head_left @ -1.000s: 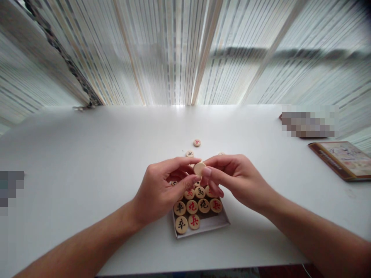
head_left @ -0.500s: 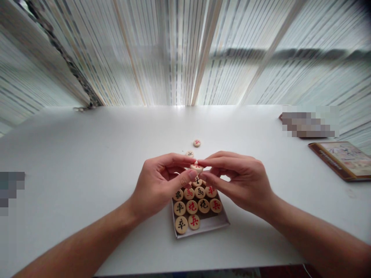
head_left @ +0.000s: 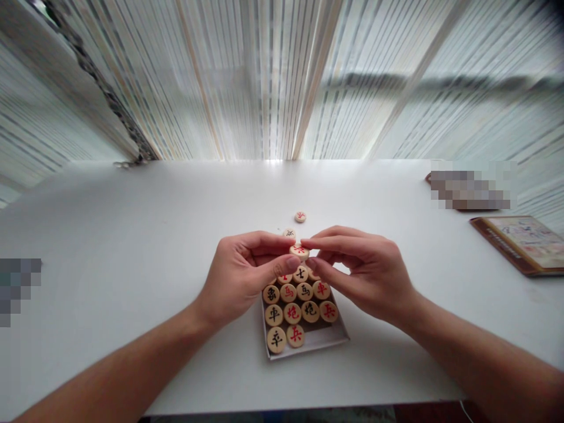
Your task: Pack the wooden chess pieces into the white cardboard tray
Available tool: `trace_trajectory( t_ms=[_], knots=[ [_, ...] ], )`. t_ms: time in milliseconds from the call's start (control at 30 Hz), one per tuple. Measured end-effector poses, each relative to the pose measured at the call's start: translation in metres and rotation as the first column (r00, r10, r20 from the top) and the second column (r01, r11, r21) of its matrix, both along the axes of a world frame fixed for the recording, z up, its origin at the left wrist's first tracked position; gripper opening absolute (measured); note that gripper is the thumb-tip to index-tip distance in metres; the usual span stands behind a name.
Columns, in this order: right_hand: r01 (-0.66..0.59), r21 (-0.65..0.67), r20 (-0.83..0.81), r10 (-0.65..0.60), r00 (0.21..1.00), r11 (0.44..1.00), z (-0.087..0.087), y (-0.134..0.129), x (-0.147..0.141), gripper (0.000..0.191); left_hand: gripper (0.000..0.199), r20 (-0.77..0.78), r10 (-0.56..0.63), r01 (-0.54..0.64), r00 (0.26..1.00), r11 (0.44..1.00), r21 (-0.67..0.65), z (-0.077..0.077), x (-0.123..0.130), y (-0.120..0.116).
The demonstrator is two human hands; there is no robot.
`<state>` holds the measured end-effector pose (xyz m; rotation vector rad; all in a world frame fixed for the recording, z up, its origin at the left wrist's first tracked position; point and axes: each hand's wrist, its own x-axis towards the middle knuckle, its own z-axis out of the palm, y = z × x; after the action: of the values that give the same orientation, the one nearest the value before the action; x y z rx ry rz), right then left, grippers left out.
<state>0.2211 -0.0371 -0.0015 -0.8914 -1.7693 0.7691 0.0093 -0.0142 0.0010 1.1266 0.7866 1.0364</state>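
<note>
A round wooden piece with a red character [head_left: 299, 252] is held over the far end of an open box [head_left: 326, 337]. My left hand [head_left: 249, 273] pinches it between thumb and fingers from the left. From the right, the fingertips of my right hand [head_left: 363, 267] close on the same piece. Below them, the box holds rows of round pieces with black or red characters, such as a black-marked piece [head_left: 277, 339] in the near left corner. The fingers partly hide the far rows.
Beyond the hands, a black-marked piece [head_left: 289, 234] and a red-marked piece [head_left: 300, 217] lie on the white table [head_left: 198, 200]. A brown-edged flat item [head_left: 524, 244] lies at the right, with a blurred-out object behind it. Striped curtains hang behind the table.
The held piece has tilted so that its red character faces me more. Both hands have shifted only slightly around it.
</note>
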Motion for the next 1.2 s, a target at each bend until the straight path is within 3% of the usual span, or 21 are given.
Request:
trace_trajectory(
  t_ms=[200, 367, 600, 933, 1033, 1200],
  knots=[
    [0.027, 0.148, 0.073, -0.038, 0.997, 0.989, -0.001, 0.002, 0.000, 0.020, 0.031, 0.026, -0.036, 0.038, 0.999, 0.997, -0.062, -0.004, -0.001, 0.003],
    [0.013, 0.186, 0.107, -0.034, 0.994, 0.982, -0.001, 0.002, 0.000, 0.021, 0.020, 0.048, -0.044, 0.049, 0.998, 0.991, -0.124, -0.005, -0.001, 0.003],
    [0.015, 0.291, 0.195, -0.075, 0.978, 0.957, 0.001, 0.000, 0.000, 0.017, 0.027, 0.030, -0.055, 0.059, 0.998, 0.988, -0.143, -0.006, -0.001, 0.002],
    [0.019, 0.264, 0.264, -0.092, 0.960, 0.964, 0.005, -0.002, 0.000, 0.016, 0.017, -0.031, -0.058, 0.057, 0.998, 0.997, -0.048, -0.005, -0.002, 0.002],
    [-0.043, 0.196, 0.274, -0.012, 0.962, 0.980, 0.006, -0.003, 0.000, 0.014, 0.016, -0.063, 0.031, -0.032, 0.997, 0.999, -0.002, -0.003, -0.003, 0.005],
    [-0.320, 0.038, 0.304, 0.294, 0.906, 0.947, 0.009, -0.006, 0.000, 0.011, 0.016, -0.101, 0.120, -0.112, 0.988, 0.990, 0.081, 0.000, -0.005, 0.010]
  ],
)
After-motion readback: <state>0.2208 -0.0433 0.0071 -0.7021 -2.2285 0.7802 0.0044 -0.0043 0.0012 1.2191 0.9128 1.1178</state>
